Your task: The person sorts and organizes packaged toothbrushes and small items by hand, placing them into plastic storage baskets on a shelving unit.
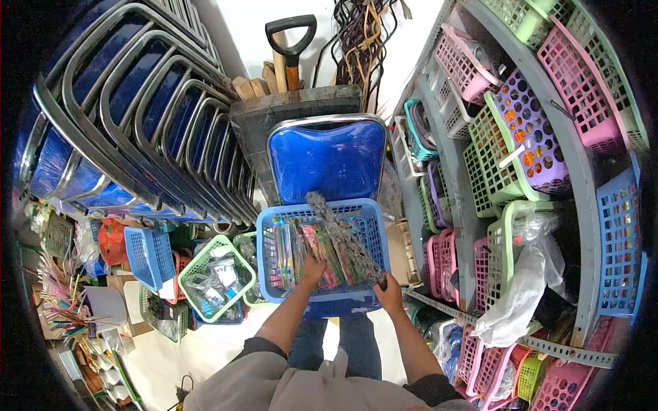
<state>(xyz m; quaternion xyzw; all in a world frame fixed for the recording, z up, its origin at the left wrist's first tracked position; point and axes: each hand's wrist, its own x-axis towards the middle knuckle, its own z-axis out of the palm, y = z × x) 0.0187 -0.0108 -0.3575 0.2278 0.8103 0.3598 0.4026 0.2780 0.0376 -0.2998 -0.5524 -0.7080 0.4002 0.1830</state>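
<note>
A blue plastic basket [263,296] rests on a blue-seated chair [326,159] in front of me. Upright rows of colourful flat packets [284,253] fill it; I cannot make out what is inside them. My left hand [314,268] reaches into the basket, its fingers closed at the packets in the middle and partly hidden among them. At the basket's front right corner, my right hand [389,293] grips the dark handle end of a grey fluffy duster [343,233]. The duster lies slanted across the packets, its far tip at the basket's back rim.
Stacked blue chairs [137,103] with metal frames rise on the left. Metal shelving [449,157] with many plastic baskets lines the right side. A green basket [216,279] of small packaged goods stands left of me. Behind the chair is a black handle [290,38].
</note>
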